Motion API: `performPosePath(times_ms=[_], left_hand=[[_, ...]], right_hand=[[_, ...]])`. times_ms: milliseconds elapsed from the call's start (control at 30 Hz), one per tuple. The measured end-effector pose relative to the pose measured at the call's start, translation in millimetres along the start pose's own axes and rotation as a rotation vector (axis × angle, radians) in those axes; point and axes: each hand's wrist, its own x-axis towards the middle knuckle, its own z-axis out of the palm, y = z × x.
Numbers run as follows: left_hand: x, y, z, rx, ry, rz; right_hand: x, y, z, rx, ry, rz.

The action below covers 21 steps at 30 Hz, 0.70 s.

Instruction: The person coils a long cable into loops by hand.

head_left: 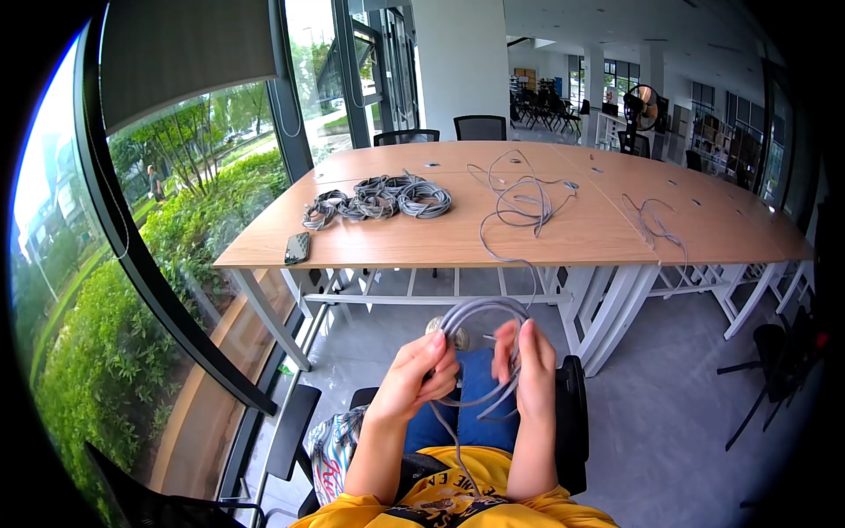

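A grey cable (482, 304) is wound in several loose loops above my lap. My left hand (417, 373) is closed around the left side of the loops, thumb on top. On the right side, my right hand (532, 368) grips the same loops between thumb and curled fingers. One strand rises from the coil over the table's front edge to a loose tangle of grey cable (528, 211) on the tabletop. Another end hangs from the coil down over my yellow shirt. Parts of the loops are hidden behind my fingers.
On the wooden table (378, 246) several coiled grey cables (424, 200) lie at the left, near a dark phone (297, 248). Another loose cable (656, 220) lies at the right, partly over the edge. White table legs (616, 321) stand ahead; a chair armrest (295, 429) is at my left.
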Motion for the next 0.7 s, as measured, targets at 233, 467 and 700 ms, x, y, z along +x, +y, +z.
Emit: performPosePath(times_ms=[233,467,700], left_hand=[[-2.0,3.7,-1.8,0.088,-0.017,-0.017],[-1.5,2.0,0.5,0.163,-0.026,-0.005],[-2.5,-5.8,-5.5,0.034,-0.25,-0.14]], right_hand=[[16.3,-15.6,-2.4,-0.3,0.034,-0.256],[26.7,-39.7,17.1,-1.199,-0.036,-0.91],[28.5,-39.1,24.8,-1.166,-0.238,-1.036]])
